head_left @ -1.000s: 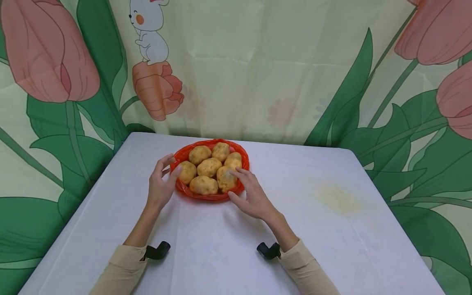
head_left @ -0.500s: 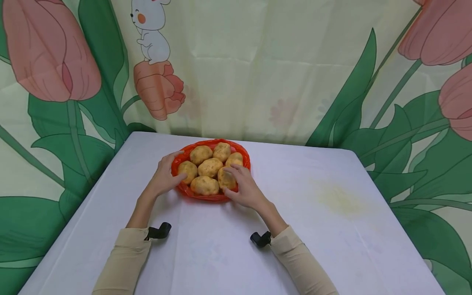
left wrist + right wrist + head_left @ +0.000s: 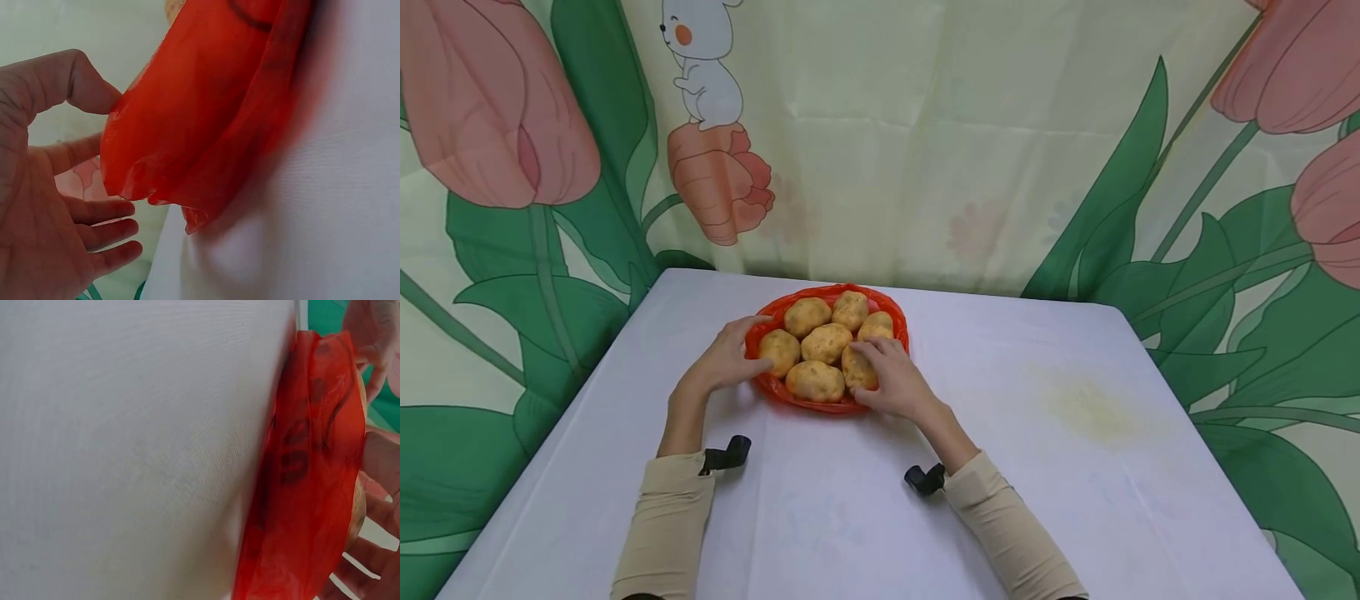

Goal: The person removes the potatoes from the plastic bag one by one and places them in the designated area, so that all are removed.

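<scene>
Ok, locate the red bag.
In the head view, the red bag is left of centre on the table, around the potatoes, between the left hand and right hand.

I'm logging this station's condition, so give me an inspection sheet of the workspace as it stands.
Surface: white-covered table, faint yellowish stain towards the right.
Job's things: seven visible potatoes in a red plastic bag.
Clutter: nothing seen.
Hands: left hand at the bag's left rim; right hand at its right, partly covering a potato; black device at each wrist.
Cables: nothing seen.
Surroundings: backdrop printed with tulips and a rabbit.
</scene>
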Action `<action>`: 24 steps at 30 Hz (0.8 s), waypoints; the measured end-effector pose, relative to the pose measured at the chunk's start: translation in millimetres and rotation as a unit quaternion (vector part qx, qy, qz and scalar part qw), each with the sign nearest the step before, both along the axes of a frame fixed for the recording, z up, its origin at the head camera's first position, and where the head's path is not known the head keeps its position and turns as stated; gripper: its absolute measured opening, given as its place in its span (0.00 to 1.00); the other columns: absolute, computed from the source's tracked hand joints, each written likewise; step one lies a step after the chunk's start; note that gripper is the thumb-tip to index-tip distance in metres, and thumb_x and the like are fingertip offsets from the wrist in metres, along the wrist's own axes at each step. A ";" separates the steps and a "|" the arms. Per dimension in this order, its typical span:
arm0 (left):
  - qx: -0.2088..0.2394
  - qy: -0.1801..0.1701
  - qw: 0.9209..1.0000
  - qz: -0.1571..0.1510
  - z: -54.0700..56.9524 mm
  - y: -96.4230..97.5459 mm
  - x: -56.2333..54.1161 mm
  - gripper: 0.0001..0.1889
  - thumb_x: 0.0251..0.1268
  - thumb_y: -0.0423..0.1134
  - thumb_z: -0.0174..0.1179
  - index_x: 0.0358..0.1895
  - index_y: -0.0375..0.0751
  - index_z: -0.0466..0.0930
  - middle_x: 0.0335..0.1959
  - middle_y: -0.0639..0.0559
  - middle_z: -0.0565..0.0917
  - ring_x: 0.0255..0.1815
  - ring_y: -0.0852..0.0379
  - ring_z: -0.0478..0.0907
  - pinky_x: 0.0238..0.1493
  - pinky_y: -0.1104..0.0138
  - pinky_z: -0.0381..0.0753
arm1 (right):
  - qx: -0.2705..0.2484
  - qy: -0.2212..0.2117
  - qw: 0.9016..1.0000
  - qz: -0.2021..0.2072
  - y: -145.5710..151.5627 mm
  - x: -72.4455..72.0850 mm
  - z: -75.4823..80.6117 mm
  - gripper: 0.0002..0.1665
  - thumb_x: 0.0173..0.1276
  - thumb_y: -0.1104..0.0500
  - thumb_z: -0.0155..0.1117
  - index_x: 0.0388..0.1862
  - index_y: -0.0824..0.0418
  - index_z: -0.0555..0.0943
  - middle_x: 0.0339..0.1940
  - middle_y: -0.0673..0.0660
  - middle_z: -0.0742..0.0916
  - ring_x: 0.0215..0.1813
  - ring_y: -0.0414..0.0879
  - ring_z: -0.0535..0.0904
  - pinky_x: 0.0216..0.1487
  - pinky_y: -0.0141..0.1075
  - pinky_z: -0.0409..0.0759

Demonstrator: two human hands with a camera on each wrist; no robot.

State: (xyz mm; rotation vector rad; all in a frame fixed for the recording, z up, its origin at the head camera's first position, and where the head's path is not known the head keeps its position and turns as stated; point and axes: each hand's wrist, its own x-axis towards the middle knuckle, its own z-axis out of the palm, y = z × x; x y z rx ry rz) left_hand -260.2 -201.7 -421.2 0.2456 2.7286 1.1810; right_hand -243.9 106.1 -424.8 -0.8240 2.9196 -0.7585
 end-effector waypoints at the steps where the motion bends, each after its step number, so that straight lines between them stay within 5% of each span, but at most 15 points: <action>1: -0.003 -0.004 1.000 0.000 0.5 -0.8 -0.7 0.39 0.62 0.43 0.63 0.78 0.44 0.59 0.79 0.34 0.53 0.79 0.34 0.49 0.72 0.31 0.58 | 0.008 0.001 1.000 -0.002 -1.1 0.1 0.6 0.42 0.64 0.52 0.72 0.76 0.52 0.70 0.75 0.60 0.72 0.74 0.57 0.64 0.72 0.55 0.70; 10: -0.036 -0.008 0.999 -0.010 4.5 -4.2 -2.6 0.39 0.63 0.45 0.63 0.76 0.37 0.61 0.76 0.30 0.59 0.77 0.32 0.55 0.73 0.33 0.59 | 0.039 0.006 0.999 -0.018 -7.8 3.4 -1.5 0.47 0.59 0.53 0.78 0.76 0.53 0.69 0.74 0.59 0.71 0.72 0.56 0.64 0.71 0.52 0.72; 24: -0.093 -0.015 0.995 -0.025 13.3 -1.9 -0.5 0.40 0.64 0.46 0.64 0.75 0.28 0.61 0.72 0.27 0.66 0.74 0.31 0.60 0.72 0.36 0.63 | -0.038 0.014 0.999 -0.035 -5.7 7.3 -8.8 0.45 0.58 0.56 0.78 0.74 0.54 0.71 0.72 0.59 0.74 0.72 0.56 0.65 0.69 0.53 0.74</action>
